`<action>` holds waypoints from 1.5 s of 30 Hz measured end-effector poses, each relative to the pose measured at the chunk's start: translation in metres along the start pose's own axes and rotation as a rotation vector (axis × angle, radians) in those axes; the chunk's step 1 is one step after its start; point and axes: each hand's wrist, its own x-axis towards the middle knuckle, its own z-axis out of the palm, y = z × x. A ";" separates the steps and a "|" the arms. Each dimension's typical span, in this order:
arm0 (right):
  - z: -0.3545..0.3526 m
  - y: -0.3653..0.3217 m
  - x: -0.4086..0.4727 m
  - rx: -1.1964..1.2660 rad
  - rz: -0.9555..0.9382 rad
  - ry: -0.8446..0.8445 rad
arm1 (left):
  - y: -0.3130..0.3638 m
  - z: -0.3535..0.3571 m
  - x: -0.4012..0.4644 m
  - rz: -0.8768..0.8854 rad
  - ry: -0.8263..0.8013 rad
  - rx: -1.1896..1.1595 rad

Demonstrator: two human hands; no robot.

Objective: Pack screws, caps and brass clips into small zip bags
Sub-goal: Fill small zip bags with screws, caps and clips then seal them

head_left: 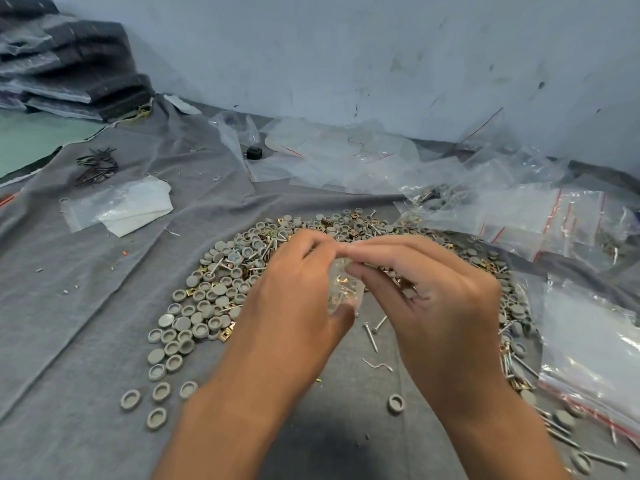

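Both hands meet over the pile: we see our left hand (294, 289) and right hand (440, 296) with fingers curled, pinching the top edge of a small clear bag (343, 289) between them. Brass clips (341, 282) show inside it. Below lie grey caps (194, 317), loose screws (372, 336) and more clips on a grey cloth (69, 341). Empty zip bags (588, 358) sit right and at the back near a scuffed pale wall (346, 46); folded dark fabric (69, 57) is stacked far left.
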 end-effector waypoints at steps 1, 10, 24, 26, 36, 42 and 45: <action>0.003 -0.001 -0.001 -0.013 -0.014 -0.008 | 0.000 0.000 0.000 -0.003 0.000 -0.011; 0.000 0.000 0.004 -0.005 -0.016 0.036 | -0.005 0.000 -0.001 -0.027 0.000 -0.040; -0.005 0.019 0.006 0.396 0.351 -0.186 | -0.011 -0.017 0.000 -0.071 0.008 -0.617; -0.007 0.019 0.008 0.437 0.372 -0.174 | -0.012 -0.018 0.000 -0.056 -0.023 -0.655; -0.012 0.028 0.007 0.600 0.576 -0.204 | -0.016 -0.014 0.004 -0.181 0.124 -0.832; -0.026 0.044 0.003 0.425 0.628 -0.235 | -0.013 -0.011 0.000 -0.127 0.179 -0.561; -0.045 0.064 -0.006 -0.029 0.727 -0.433 | -0.011 -0.010 -0.001 -0.068 0.240 -0.345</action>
